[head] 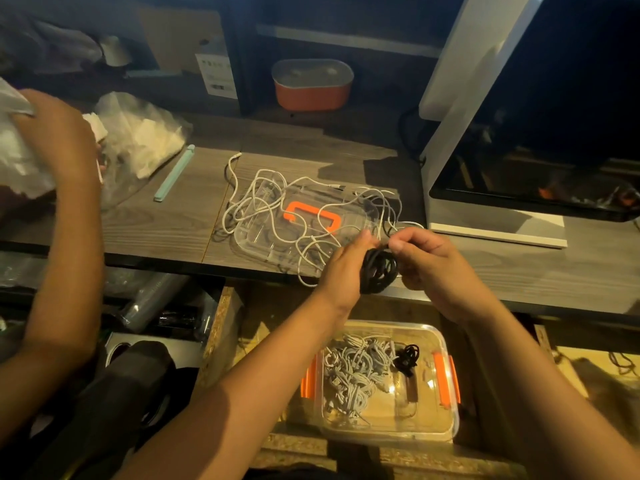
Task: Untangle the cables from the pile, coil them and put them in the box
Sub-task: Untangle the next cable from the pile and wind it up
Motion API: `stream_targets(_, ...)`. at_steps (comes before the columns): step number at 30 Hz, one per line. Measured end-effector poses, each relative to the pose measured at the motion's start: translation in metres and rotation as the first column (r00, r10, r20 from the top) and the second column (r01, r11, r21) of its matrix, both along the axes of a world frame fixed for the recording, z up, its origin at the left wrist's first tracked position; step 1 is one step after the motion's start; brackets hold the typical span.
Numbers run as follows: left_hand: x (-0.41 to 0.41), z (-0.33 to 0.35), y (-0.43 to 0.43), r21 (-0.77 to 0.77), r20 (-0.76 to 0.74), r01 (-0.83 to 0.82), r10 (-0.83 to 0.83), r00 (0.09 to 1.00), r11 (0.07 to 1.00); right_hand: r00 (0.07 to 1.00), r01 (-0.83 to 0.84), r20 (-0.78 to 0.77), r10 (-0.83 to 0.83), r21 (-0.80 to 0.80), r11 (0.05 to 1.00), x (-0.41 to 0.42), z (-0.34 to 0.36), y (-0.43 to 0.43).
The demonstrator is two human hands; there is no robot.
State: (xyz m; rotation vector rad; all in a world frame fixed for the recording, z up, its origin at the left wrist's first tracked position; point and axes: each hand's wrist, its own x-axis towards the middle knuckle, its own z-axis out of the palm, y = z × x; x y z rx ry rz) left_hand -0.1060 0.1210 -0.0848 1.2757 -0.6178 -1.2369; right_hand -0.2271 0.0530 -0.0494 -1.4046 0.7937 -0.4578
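A coiled black cable (pixel 379 270) hangs between my hands above the table's front edge. My left hand (pixel 346 268) holds the coil from the left, and my right hand (pixel 426 261) pinches its top end. A tangle of white cables (pixel 277 202) lies on the table over a clear lid with an orange handle (pixel 311 216). Below the table edge stands the clear box (pixel 440 403) with orange clips. It holds several coiled white cables (pixel 356 372) and a coiled black one (pixel 407 358).
Another person's arm and hand (pixel 59 140) reach into plastic bags (pixel 138 133) at the far left. A pale green stick (pixel 175 173) lies on the table. A white-framed machine (pixel 491 140) stands at the right, an orange tub (pixel 311 84) at the back.
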Motion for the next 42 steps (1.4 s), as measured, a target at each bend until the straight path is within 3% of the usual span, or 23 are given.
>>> stream_targets(3, -0.008, 0.002, -0.007, 0.034, -0.308, -0.135, 0.139, 0.941, 0.99, 0.989, 0.085, 0.112, -0.098, 0.112, 0.99, 0.009, -0.006, 0.012)
stream_targets(6, -0.004, 0.007, -0.014, 0.259, -0.63, -0.102, 0.248, 0.736, 0.96, 0.976, 0.19, 0.093, -0.195, 0.064, 0.98, 0.014, -0.012, 0.025)
stream_targets(9, 0.005, 0.006, -0.012, 0.385, -0.689, 0.043, 0.257, 0.678, 0.922, 0.968, 0.246, 0.047, -0.245, -0.036, 0.968, 0.014, -0.013, 0.035)
stream_targets(13, 0.008, 0.006, -0.005, 0.332, -0.733, 0.112, 0.182, 0.655, 0.937, 0.983, 0.169, 0.077, -0.168, -0.005, 0.986, 0.005, -0.011, 0.031)
stream_targets(18, 0.009, 0.024, -0.001, 0.231, -0.77, 0.234, 0.03, 0.638, 0.945, 0.971, -0.196, 0.169, 0.167, 0.178, 0.964, -0.014, -0.001, 0.007)
stream_targets(23, 0.009, 0.024, 0.001, 0.169, -0.739, 0.3, -0.081, 0.668, 0.939, 0.928, -0.35, 0.217, 0.304, 0.219, 0.911, -0.02, 0.012, -0.004)
stream_targets(26, 0.005, 0.026, 0.001, 0.135, -0.781, 0.23, -0.039, 0.623, 0.964, 0.963, -0.228, 0.172, 0.21, 0.097, 0.969, -0.013, 0.011, -0.001)
stream_targets(31, 0.005, 0.02, -0.004, 0.237, -0.783, 0.088, 0.137, 0.607, 0.967, 0.989, 0.095, 0.121, -0.088, -0.046, 0.994, 0.005, 0.01, 0.019)
stream_targets(39, -0.007, 0.009, -0.003, 0.223, -0.509, -0.161, 0.255, 0.822, 0.962, 0.985, 0.169, 0.047, -0.167, -0.04, 0.985, 0.007, -0.004, 0.034)
stream_targets(42, -0.014, 0.003, -0.003, 0.245, -0.327, -0.249, 0.322, 0.889, 0.937, 0.977, 0.191, -0.06, -0.204, -0.172, 0.966, 0.002, -0.014, 0.035)
